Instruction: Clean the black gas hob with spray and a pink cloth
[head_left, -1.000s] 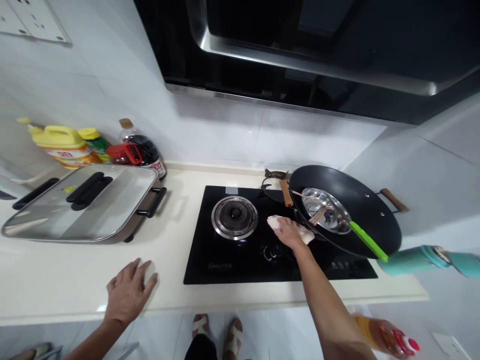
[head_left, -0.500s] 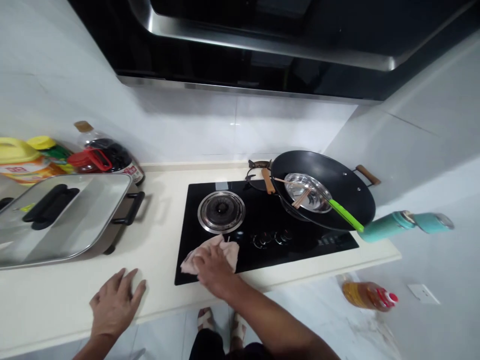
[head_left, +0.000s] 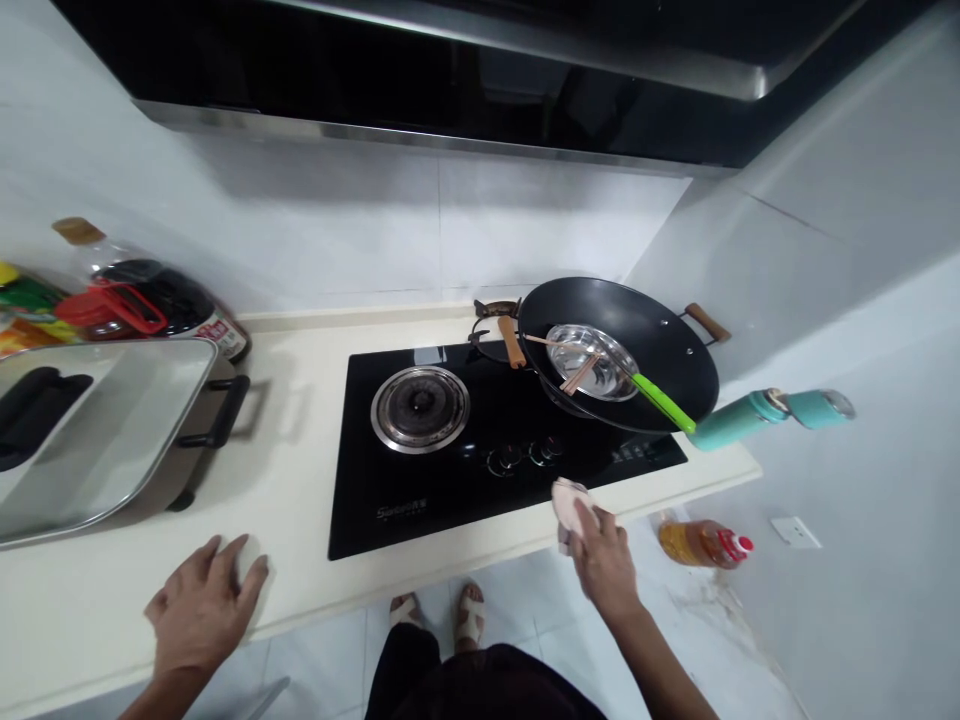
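My right hand [head_left: 606, 562] grips a pale pink cloth [head_left: 573, 506] at the front edge of the counter, just before the black gas stove [head_left: 405, 515]. Part of the cloth hangs below the fingers. On the cream countertop [head_left: 300, 500], left of the stove, my left hand [head_left: 204, 608] rests with its fingers spread and holds nothing. The stove's left burner [head_left: 421, 408] is bare, and two control knobs [head_left: 523, 455] sit at the middle front. Over the right burner stands a black wok [head_left: 675, 350], holding a metal bowl [head_left: 611, 378], chopsticks [head_left: 581, 374] and a tool with a green handle [head_left: 663, 402].
A lidded electric pan [head_left: 150, 440] stands on the left, with a dark sauce bottle [head_left: 169, 290] behind it. Teal flasks [head_left: 739, 418] lie near the wok. An oil bottle [head_left: 701, 543] is lower right. The range hood [head_left: 420, 90] overhangs the stove.
My right hand has carried the cloth rightward, from the stove's front left to the counter edge. The view has shifted a little to the right. My left hand stays on the counter.
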